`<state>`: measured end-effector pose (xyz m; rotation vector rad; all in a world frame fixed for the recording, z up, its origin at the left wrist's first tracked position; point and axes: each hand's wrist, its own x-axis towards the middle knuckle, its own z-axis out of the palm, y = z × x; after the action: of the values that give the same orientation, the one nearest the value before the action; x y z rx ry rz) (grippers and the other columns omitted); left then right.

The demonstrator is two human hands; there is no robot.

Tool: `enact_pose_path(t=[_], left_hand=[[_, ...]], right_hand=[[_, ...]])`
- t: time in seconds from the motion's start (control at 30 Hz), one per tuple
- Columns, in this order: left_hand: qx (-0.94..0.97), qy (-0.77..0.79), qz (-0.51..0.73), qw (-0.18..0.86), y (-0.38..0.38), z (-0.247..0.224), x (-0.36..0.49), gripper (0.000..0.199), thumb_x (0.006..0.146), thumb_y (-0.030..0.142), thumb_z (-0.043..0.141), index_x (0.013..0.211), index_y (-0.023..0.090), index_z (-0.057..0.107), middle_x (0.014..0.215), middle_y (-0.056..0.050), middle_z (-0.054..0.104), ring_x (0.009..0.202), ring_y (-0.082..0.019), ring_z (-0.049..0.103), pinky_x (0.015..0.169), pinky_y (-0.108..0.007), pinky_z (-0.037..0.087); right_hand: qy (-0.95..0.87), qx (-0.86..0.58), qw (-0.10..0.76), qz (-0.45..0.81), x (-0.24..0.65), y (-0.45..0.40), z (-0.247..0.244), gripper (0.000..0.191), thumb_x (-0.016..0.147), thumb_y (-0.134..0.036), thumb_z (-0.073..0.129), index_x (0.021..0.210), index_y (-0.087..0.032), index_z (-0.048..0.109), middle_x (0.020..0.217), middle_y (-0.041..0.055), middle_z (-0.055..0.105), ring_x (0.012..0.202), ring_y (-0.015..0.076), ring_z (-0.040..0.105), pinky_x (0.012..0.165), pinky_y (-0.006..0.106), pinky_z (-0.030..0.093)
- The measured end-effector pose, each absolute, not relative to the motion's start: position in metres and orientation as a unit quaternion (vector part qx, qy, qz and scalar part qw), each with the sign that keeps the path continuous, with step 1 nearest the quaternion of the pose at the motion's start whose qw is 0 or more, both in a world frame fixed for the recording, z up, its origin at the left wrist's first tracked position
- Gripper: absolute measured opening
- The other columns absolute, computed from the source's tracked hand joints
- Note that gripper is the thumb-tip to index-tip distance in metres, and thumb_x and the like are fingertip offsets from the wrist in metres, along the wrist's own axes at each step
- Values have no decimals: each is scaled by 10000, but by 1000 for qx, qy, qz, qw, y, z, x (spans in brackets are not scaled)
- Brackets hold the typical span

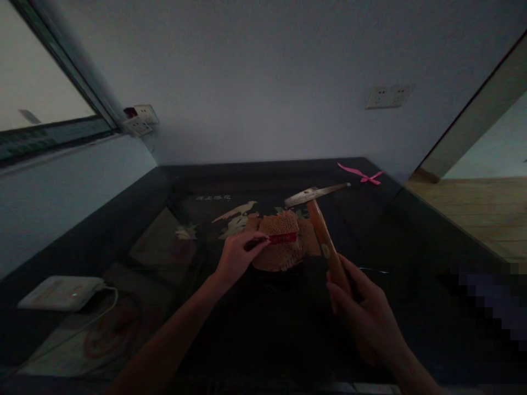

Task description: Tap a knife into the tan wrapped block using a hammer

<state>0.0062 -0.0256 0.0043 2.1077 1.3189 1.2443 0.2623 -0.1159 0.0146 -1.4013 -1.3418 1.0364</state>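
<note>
A hammer with a wooden handle (pixel 323 236) is held by my right hand (pixel 362 302), its fingers wrapped round the lower handle and its metal head up over the table. My left hand (pixel 242 252) pinches at the left end of a red strip (pixel 284 238). That strip lies across a brown, hole-patterned piece (pixel 280 224), which rests on the dark table with more brown material under and beside it. What the left fingertips hold is partly hidden and dim. The hammer head is to the right of and beyond my left hand, apart from it.
A pink ribbon (pixel 364 174) lies at the table's back right. A white device (pixel 63 292) with a cable sits at the left. Behind the black table (pixel 255 178) stands a wall with sockets (pixel 387 97). A thin, shiny object (pixel 374 270) lies right of the hammer.
</note>
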Motion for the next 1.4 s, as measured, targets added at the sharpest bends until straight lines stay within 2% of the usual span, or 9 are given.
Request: enact_pose_path(t=[0.13,0.27,0.5,0.7,0.9,0.97,1.03,1.13,1.4], left_hand=[[745,469,441,175,-25,4,6,190,812,225,702,1000,231,728,841,-3,753,737,-157,703,704,-258,565],[750,473,434,161,-25,6,6,105,797,230,715,897,224,746,835,-9,760,725,-165,703,689,-264,563],[766,470,413,147,-23,10,5,60,804,236,704,847,211,739,822,-21,756,744,-172,696,687,-269,542],[764,458,432,142,-20,5,6,61,801,260,706,793,203,726,779,-28,751,710,-185,689,702,-310,539],[766,451,443,117,-21,2,7,80,816,252,685,760,203,713,736,-21,733,678,-174,668,720,-322,523],[768,448,444,109,-22,1,8,71,814,239,686,759,201,712,729,-19,728,675,-173,662,733,-329,515],[767,444,450,108,-22,-1,9,65,810,236,689,763,196,708,729,-18,727,675,-172,660,745,-335,510],[764,441,461,102,-21,-4,10,82,812,241,686,751,187,692,726,-20,722,676,-172,654,743,-339,505],[767,443,452,100,-21,-5,12,95,816,248,676,740,192,684,721,-27,725,680,-179,656,737,-353,487]], right_hand=[[-549,-553,476,407,259,-111,17,528,782,-357,640,1259,-163,522,826,24,686,503,131,580,493,282,532],[-573,-529,487,393,259,-103,19,493,816,-328,617,1271,-182,498,865,24,671,561,132,598,549,278,546],[-579,-527,475,401,262,-98,23,490,838,-332,603,1302,-200,513,802,3,651,480,110,547,441,248,497],[-612,-551,405,399,277,-103,47,528,859,-382,591,1343,-177,533,682,-15,601,463,114,515,391,222,460],[-706,-547,320,316,293,-113,84,452,839,-379,596,1260,-223,650,542,-14,601,410,134,523,326,201,420],[-742,-527,284,302,297,-113,86,444,848,-344,588,1274,-231,639,641,11,692,469,150,604,397,217,495],[-768,-510,257,289,299,-112,82,445,854,-305,583,1293,-248,620,844,36,762,630,187,699,554,264,578],[-784,-504,236,274,299,-109,75,445,870,-269,566,1314,-288,597,1084,43,752,868,232,727,742,338,598],[-796,-489,246,257,298,-111,75,476,860,-230,562,1334,-275,581,1115,57,750,880,247,740,744,363,617]])
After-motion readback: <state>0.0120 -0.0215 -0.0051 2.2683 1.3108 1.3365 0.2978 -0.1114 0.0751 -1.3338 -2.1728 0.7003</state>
